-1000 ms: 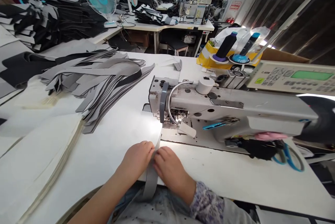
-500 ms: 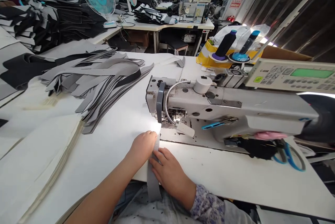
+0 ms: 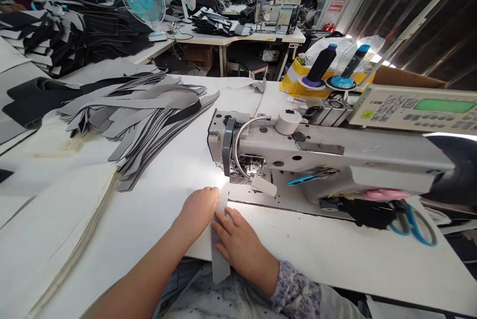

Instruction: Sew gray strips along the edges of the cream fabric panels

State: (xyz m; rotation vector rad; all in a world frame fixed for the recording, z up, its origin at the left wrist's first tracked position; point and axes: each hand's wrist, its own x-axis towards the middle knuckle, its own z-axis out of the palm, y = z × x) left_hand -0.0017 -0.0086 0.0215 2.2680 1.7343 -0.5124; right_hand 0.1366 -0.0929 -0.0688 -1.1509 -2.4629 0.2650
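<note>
A narrow grey fabric strip runs from the needle area of the sewing machine down over the table's front edge. Curled at the strip's left border, close below the machine head, my left hand is closed on it; its fingertips are partly hidden. My right hand lies flat on the strip nearer to me, its fingers somewhat apart and pressing from the right side. The strip's far end disappears under the machine head, where a lamp lights the spot brightly.
A pile of grey strips lies on the left, with pale sheets in front of it. Blue tweezers rest on the machine bed. Blue-handled scissors lie right. Thread cones and a control panel stand behind.
My left hand has shifted slightly left, showing more of the strip beside it. The strip's near end has moved a little right and toward the machine. My right hand is almost still.
</note>
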